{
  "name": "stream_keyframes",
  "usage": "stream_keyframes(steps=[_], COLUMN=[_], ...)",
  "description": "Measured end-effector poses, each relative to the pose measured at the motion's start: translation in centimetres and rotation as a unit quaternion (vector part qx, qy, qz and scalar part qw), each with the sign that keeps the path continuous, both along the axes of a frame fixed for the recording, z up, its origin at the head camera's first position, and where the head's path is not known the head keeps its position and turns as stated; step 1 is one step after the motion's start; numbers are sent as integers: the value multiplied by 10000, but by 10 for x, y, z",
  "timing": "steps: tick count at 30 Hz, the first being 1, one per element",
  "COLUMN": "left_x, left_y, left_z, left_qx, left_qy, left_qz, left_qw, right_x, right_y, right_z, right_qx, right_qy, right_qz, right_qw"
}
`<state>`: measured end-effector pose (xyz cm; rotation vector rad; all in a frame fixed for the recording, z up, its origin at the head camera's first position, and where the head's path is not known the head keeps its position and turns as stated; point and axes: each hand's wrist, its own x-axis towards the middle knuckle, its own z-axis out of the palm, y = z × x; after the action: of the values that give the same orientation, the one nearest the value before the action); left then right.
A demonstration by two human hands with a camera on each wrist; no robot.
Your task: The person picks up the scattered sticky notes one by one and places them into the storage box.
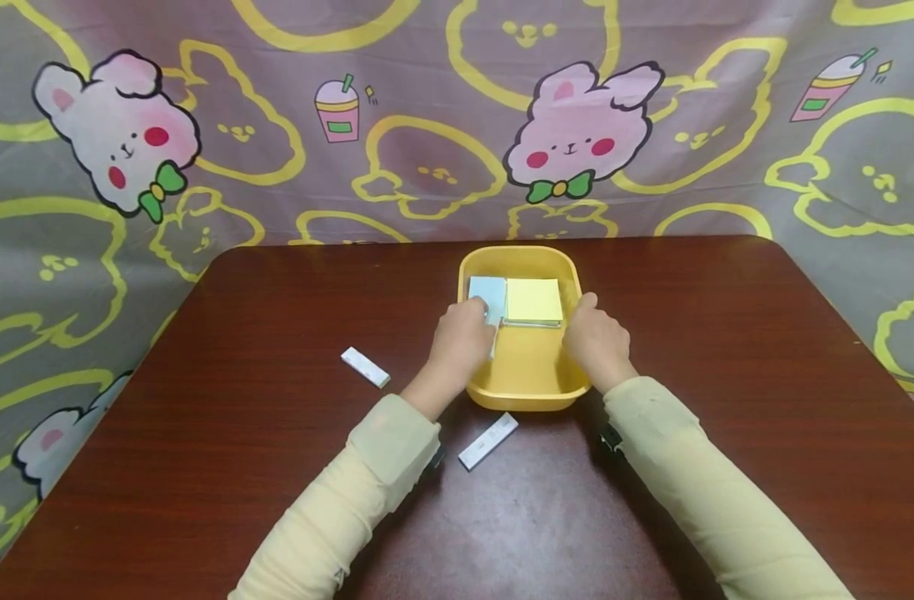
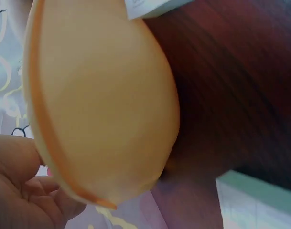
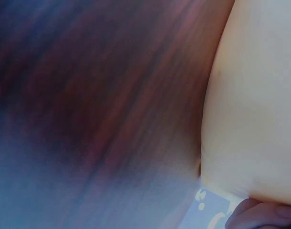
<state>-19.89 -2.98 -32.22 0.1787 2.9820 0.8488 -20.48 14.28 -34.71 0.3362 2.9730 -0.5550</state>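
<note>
A yellow plastic basket (image 1: 535, 367) is at the middle of the table's far half, with both hands at its sides. My left hand (image 1: 458, 337) grips its left rim, covering part of that edge. On the opposite side my right hand (image 1: 599, 340) holds the right rim with curled fingers; the left wrist view shows this hand (image 2: 21, 186) around the rim too. Inside, a light-blue paper pad (image 1: 486, 287) lies beside a yellow paper pad (image 1: 533, 300) near the far wall. The left fingers partly hide the blue pad and a pale narrow piece beside it.
One small white box (image 1: 365, 367) lies left of the basket. Another white box (image 1: 488, 442) is just in front of it, between the forearms. The dark red-brown table (image 1: 726, 350) backs onto a cartoon-print curtain (image 1: 427, 83).
</note>
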Motion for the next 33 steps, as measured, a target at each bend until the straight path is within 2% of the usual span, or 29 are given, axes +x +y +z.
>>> stream_keyframes(steps=[2,6,10,21,29,33], left_x=[1,1,-1,-2,1,3], left_y=[3,11,17,26,35,38], left_z=[-1,-3,-6,-15,-20,-22], left_qx=[-261,-756,-1039,-1514,-2189,-2379], left_qy=[-31,-359,-536,-355,-94,58], left_qz=[-110,-295,-267,-114,158,259], left_qw=[9996,9961,9928,9878,9756,9709], right_x=[0,-1,-1,1,0,0], right_y=[0,0,0,0,0,0], right_z=[0,0,-1,0,-1,-1], right_qx=[10,39,27,31,15,17], right_qy=[6,16,-17,99,93,59], right_qz=[-7,-11,3,54,9,6], right_qw=[10000,10000,10000,9999,10000,10000])
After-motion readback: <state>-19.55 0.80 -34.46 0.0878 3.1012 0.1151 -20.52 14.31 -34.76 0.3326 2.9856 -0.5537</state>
